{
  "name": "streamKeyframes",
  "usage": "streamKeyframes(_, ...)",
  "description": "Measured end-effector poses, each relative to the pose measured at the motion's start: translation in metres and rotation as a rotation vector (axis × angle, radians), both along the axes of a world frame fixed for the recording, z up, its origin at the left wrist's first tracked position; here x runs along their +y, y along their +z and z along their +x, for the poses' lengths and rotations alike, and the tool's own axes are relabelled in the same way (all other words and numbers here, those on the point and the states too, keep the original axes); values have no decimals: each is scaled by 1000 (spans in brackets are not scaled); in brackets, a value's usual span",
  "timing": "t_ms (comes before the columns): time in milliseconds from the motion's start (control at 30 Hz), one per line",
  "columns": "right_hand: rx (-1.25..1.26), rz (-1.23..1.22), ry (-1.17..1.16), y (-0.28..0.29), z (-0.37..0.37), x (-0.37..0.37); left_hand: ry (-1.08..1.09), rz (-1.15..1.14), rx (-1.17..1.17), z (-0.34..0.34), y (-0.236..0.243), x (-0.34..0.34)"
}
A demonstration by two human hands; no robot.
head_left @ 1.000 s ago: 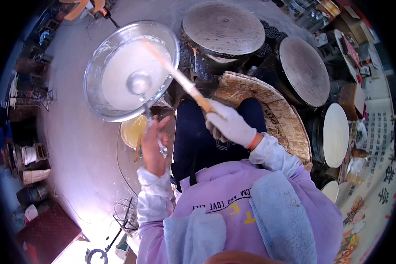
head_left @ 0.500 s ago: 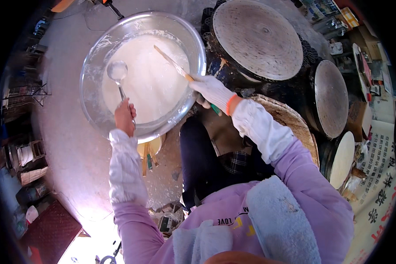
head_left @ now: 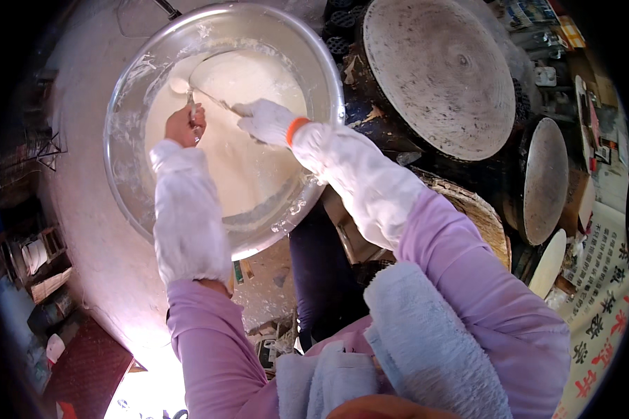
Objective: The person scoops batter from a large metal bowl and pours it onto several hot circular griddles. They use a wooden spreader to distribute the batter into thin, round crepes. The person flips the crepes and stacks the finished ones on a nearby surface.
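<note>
A large metal basin (head_left: 334,77) holds pale, creamy batter (head_left: 248,178). My bare left hand (head_left: 184,126) is closed round the handle of a ladle; the ladle's bowl (head_left: 179,85) is at the left part of the batter and looks coated with it. My right hand (head_left: 267,123), in a white glove with an orange cuff, is closed on a long flat spatula (head_left: 213,97) over the middle of the basin. The spatula's thin blade reaches toward the ladle, close to its bowl; whether they touch I cannot tell. Its handle is hidden by the glove.
Round griddles stand to the right: a large one (head_left: 440,77), a smaller one (head_left: 546,180) and a pale one (head_left: 548,265) at the edge. A woven, rough-edged round container (head_left: 472,209) sits beside my right arm. Shelves with clutter (head_left: 38,251) line the far left.
My right hand has moved left over the batter, bringing the spatula to the ladle. My left hand has risen slightly with the ladle. The basin appears larger and further left in view.
</note>
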State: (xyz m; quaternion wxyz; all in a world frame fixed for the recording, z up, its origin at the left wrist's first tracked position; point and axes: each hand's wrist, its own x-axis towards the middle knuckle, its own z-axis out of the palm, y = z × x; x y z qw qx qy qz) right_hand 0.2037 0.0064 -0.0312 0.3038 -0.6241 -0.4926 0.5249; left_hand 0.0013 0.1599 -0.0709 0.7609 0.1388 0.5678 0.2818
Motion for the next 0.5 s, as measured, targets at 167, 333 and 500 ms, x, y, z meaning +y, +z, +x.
streamKeyframes(167,70,-42,23,71,44,-121,-111,179,-36,-29,128,-141)
streamKeyframes(333,274,-84,88,169,63,-260,-153,350,310,-87,255,-319)
streamKeyframes(500,26,-155,247,202,78,-301,-771,892,1147,-147,212,-368)
